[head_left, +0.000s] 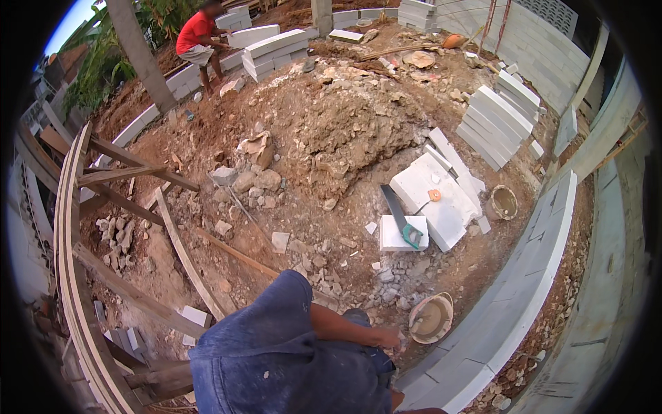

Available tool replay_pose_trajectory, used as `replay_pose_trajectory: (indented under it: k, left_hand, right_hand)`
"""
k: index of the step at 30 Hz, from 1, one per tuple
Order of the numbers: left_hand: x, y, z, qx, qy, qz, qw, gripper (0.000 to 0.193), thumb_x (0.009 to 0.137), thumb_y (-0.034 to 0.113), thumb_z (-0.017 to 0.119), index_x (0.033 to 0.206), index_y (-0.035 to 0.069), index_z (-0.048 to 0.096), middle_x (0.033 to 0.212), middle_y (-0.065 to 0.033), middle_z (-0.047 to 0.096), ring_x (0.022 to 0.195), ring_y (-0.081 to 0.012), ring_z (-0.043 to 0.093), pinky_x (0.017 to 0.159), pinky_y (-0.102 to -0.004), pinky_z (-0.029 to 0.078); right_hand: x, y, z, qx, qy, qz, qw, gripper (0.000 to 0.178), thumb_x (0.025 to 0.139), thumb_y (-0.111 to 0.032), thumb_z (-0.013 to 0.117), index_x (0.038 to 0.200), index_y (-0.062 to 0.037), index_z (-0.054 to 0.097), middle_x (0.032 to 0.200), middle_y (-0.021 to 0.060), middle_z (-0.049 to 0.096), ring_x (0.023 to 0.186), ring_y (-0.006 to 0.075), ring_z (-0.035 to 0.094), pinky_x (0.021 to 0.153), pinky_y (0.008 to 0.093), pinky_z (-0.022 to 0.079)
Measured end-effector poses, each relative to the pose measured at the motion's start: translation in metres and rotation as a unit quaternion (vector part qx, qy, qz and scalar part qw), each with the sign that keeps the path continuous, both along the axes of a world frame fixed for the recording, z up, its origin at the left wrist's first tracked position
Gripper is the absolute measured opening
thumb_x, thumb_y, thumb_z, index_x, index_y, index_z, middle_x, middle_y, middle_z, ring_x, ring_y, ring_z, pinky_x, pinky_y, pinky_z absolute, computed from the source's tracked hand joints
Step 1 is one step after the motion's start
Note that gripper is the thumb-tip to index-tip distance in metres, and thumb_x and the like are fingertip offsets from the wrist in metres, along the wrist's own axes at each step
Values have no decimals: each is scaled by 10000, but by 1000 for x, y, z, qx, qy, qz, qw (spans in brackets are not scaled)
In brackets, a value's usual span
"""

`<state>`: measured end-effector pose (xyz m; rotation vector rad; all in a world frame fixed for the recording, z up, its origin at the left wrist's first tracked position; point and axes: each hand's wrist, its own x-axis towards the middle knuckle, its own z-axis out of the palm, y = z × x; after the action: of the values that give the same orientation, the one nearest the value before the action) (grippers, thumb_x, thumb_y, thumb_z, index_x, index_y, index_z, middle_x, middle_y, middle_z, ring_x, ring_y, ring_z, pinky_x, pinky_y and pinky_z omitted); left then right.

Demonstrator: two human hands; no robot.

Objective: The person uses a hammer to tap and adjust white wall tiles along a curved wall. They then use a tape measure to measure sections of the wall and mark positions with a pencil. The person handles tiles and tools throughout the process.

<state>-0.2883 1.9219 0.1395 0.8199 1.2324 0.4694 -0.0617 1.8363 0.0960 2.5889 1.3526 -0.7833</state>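
My left arm, in a dusty blue sleeve, stretches to the right across the lower middle. At its end, my left hand (389, 337) looks closed beside the rim of a round bucket (445, 319) holding grey, wet-looking mix; what its fingers hold, if anything, is too small to make out. A little skin of my right arm or hand (398, 399) shows at the lower edge, its fingers hidden. Just right of it runs a low wall of pale grey blocks (510, 303). Beyond the bucket, a handsaw with a teal handle (412, 236) lies across a white block (389, 238).
Larger white blocks (445, 196) bear an orange tool (434, 195); another bucket (503, 204) stands nearby. A mound of earth and rubble (352, 131) fills the middle. Timber framing (76, 262) rises at left. A co-worker in red (196, 34) bends by stacked blocks (276, 48).
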Motion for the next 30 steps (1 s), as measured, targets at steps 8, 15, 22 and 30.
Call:
replay_pose_trajectory:
  k: [8, 15, 22, 30]
  left_hand:
    - [7, -3, -5, 40, -77, -89, 992, 128, 816, 212, 674, 880, 107, 708, 691, 35, 621, 583, -68, 507, 470, -263, 359]
    - [-1, -1, 8, -63, -92, 59, 992, 154, 867, 285, 648, 907, 139, 675, 590, 50, 472, 499, -72, 409, 426, -288, 289]
    - [-5, 7, -2, -98, -62, 76, 990, 171, 820, 264, 695, 933, 136, 700, 582, 16, 487, 454, -95, 387, 400, -296, 267]
    - [17, 6, -43, 35, -82, -63, 994, 148, 741, 211, 750, 848, 112, 723, 635, -18, 597, 505, -128, 495, 422, -322, 358]
  right_hand:
    - [-7, 0, -4, -6, -1, -3, 1000, 575, 765, -478, 670, 787, 97, 682, 721, 291, 641, 727, 416, 650, 645, 511, 479]
    - [-11, 1, -7, -8, -6, -9, 1000, 580, 766, -482, 667, 784, 97, 681, 720, 291, 640, 727, 417, 650, 645, 512, 479]
    - [-15, 2, -5, -9, -10, -12, 1000, 585, 768, -486, 663, 781, 98, 680, 719, 292, 640, 727, 417, 650, 645, 513, 479]
    - [-12, -2, -11, -19, -16, -24, 999, 591, 769, -491, 659, 778, 99, 679, 717, 293, 639, 727, 418, 650, 645, 514, 478]
